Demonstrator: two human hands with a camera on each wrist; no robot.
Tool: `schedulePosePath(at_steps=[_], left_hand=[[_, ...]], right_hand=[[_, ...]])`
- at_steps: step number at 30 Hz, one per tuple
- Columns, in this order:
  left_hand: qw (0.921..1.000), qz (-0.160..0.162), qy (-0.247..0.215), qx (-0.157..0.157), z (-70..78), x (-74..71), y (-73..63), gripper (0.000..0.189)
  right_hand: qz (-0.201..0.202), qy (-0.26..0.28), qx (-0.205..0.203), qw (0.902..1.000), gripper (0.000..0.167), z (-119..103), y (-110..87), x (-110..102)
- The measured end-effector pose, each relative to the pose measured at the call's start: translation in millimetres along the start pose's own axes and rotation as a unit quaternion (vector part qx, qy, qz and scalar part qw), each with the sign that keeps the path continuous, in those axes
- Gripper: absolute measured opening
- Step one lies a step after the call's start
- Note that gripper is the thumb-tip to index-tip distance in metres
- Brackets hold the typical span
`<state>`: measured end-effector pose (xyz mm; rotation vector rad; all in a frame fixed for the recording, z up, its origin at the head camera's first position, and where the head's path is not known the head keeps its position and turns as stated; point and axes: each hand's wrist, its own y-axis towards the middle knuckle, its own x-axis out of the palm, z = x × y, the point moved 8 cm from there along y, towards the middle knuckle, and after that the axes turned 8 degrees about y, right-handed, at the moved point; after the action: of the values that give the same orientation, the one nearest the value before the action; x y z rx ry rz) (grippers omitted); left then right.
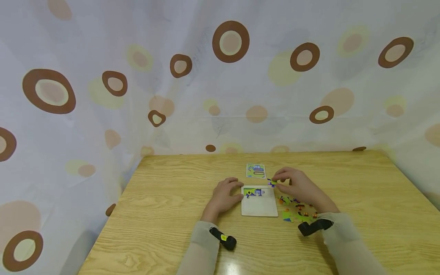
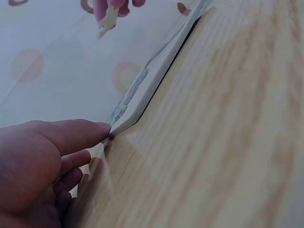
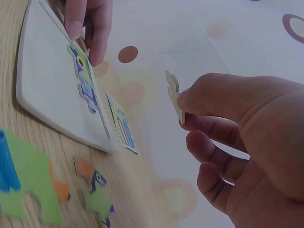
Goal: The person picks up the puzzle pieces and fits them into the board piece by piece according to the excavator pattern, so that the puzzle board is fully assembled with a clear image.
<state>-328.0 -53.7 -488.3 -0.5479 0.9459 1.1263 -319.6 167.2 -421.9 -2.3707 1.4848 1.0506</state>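
My right hand [image 1: 296, 186] pinches a small puzzle piece [image 1: 272, 183] between thumb and fingertips, just above the far right corner of a white puzzle board [image 1: 259, 207]. In the right wrist view the held piece [image 3: 175, 97] appears edge-on, its pale side showing. My left hand [image 1: 224, 195] rests at the board's left edge, thumb straight and touching the rim near a corner in the left wrist view. A short row of joined pieces [image 1: 254, 192] with green, yellow and blue printing lies on the board along its far side, beginning near my left hand.
Several loose puzzle pieces [image 1: 298, 210], green, orange and blue, are scattered on the wooden table [image 1: 165, 198] right of the board. Behind the board lies a small picture card [image 1: 256, 171] showing a digger-like vehicle. A patterned curtain [image 1: 192, 95] hangs along the table's far edge.
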Motion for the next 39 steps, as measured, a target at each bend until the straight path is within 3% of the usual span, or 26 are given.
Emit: schedulePosePath(at_steps=[10,20,28,39], left_hand=[[1.0000,0.002,0.000,0.004,1.6,0.3,0.0,0.040],[1.0000,0.006,0.003,0.004,2.7,-0.4,0.6,0.039],[0.9999,0.010,0.003,0.005,1.2,-0.8,0.4,0.039],[0.9999,0.006,0.010,0.001,0.0,-1.0,-0.7,0.039]], right_hand=[[-0.013,0.007,-0.005,0.9999,0.020,-5.2,10.7,14.5],[-0.030,0.015,0.029,0.9990,0.016,6.1,12.3,28.1],[-0.043,0.004,0.084,0.9955,0.017,19.3,10.2,35.9],[-0.055,-0.005,0.081,0.9952,0.018,25.1,12.7,40.8]])
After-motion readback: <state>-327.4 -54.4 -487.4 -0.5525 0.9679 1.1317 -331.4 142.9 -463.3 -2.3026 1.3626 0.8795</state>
